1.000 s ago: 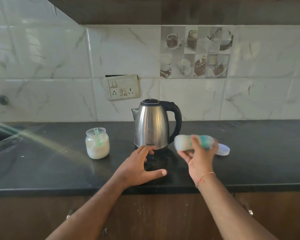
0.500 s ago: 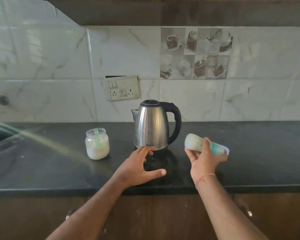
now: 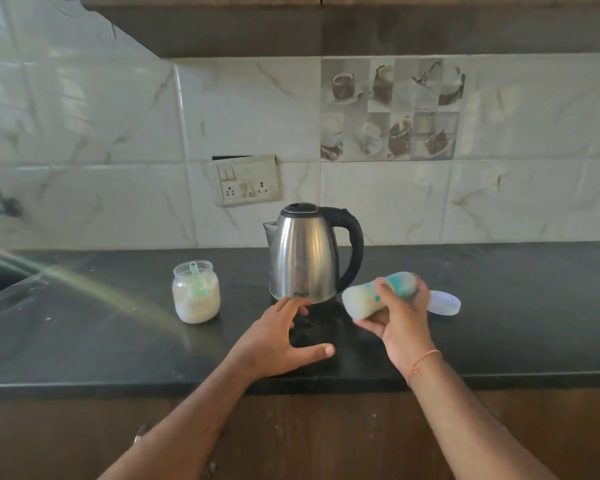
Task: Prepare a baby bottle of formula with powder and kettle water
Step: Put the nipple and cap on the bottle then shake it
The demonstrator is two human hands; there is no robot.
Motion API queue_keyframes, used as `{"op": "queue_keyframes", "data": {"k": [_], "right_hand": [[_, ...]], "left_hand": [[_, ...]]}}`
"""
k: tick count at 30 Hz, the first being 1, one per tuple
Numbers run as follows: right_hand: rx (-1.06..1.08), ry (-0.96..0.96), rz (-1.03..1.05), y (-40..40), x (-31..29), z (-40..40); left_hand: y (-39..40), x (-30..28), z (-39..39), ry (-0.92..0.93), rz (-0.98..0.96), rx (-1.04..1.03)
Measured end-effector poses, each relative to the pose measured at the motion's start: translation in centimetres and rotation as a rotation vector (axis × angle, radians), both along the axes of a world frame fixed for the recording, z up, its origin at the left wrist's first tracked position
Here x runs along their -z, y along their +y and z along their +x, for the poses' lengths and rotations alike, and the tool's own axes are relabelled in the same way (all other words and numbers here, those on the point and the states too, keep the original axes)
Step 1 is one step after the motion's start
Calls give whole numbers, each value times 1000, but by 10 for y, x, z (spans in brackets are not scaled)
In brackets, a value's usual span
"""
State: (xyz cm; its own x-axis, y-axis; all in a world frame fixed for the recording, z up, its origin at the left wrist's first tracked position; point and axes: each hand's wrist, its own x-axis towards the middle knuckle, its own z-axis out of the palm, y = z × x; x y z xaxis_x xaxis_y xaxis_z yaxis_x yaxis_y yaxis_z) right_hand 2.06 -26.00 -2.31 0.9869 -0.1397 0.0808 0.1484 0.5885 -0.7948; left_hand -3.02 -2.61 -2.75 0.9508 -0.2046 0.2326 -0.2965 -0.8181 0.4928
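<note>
Above the front of the table [image 3: 84, 341], just right of the kettle's base, the baby bottle [image 3: 378, 296] is held in the air by the right hand [image 3: 400, 323], whose fingers are wrapped tight round its middle. The bottle looks blurred, so fine detail is lost, but its long axis lies close to level, tilted a little, one pale rounded end pointing left toward the kettle and the teal-marked end pointing right and slightly up. Which end carries the teat cannot be told. From that attitude and the milky look of the contents, the likely step is shaking the mix, which would put the task near its end.

Just behind and to the right of the bottle a pale round lid [image 3: 445, 303] lies flat on the table, partly hidden by the right hand. The steel kettle [image 3: 303, 258] stands upright just left of the bottle, its black handle turned toward it and its spout facing away to the left.

The left hand [image 3: 281, 337] rests on the table in front of the kettle, fingers spread and empty, fingertips near the kettle's base. It lies to the left of the bottle and near it, so it could come across to steady the bottle or take its free left end, though the right hand is the one already on it.

Farther left, well apart from both hands, the powder jar [image 3: 196, 294] stands open with a green scoop [image 3: 199, 280] inside. A wall socket [image 3: 246, 180] sits on the tiles behind.
</note>
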Motion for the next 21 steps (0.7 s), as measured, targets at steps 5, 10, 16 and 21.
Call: {"op": "queue_keyframes", "data": {"k": [5,10,16,21], "right_hand": [[-74,5,26,-1,7,6],[169,-2,271,-7,8,12],[-95,33,25,4,-4,-2],[13,16,125,4,2,2]], "left_hand": [[0,0,-1,-6,4,3],[0,0,-2,-10,-18,21],[2,1,0,-15,-5,9],[0,1,-1,-8,-16,14]]}}
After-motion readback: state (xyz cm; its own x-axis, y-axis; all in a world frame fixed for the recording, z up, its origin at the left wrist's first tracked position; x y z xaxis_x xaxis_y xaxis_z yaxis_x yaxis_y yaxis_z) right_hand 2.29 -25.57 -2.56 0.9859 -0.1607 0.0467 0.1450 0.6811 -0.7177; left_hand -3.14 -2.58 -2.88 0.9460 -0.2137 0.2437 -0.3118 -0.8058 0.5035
